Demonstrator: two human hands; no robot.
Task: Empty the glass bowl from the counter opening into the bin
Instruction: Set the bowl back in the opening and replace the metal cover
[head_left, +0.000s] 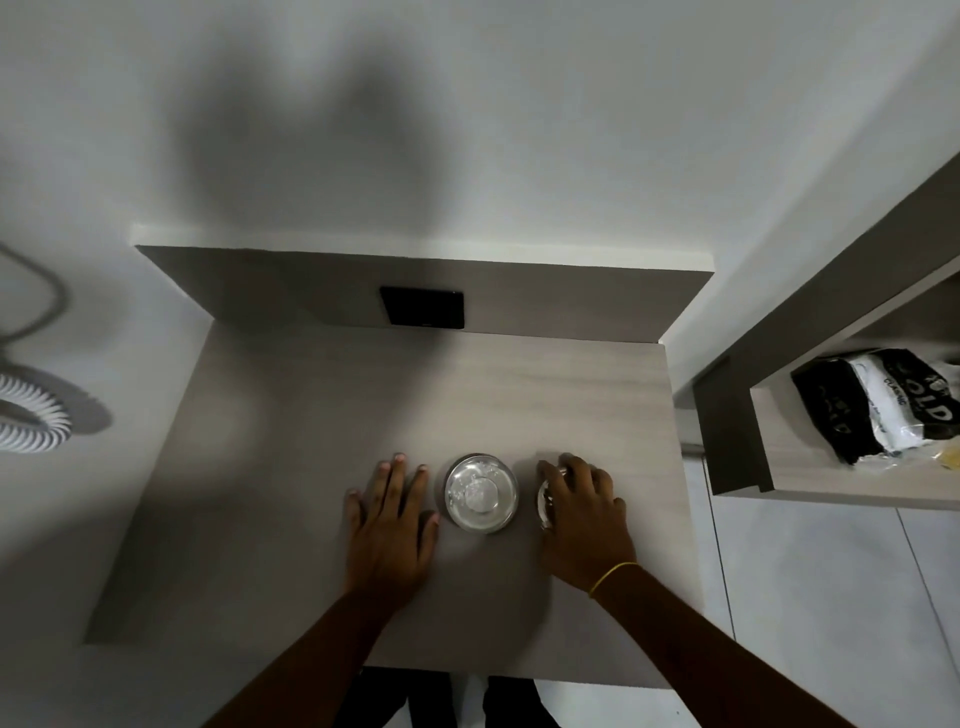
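The glass bowl (481, 492) sat on the counter (322, 467) between both hands; the left hand (390, 519) lay flat, released; the right hand (584, 512) covered a second glass piece (544, 501), grasp unclear; a shelved bag (883, 402) read "CLASSIC".

A single head-worn camera looked steeply down from above the person, facing forward toward the far wall (467, 104). Its wide lens bent straight edges near the borders. The counter (311, 467) filled the middle, close below, with both forearms entering from the near edge and a shelf opening (810, 457) at right.
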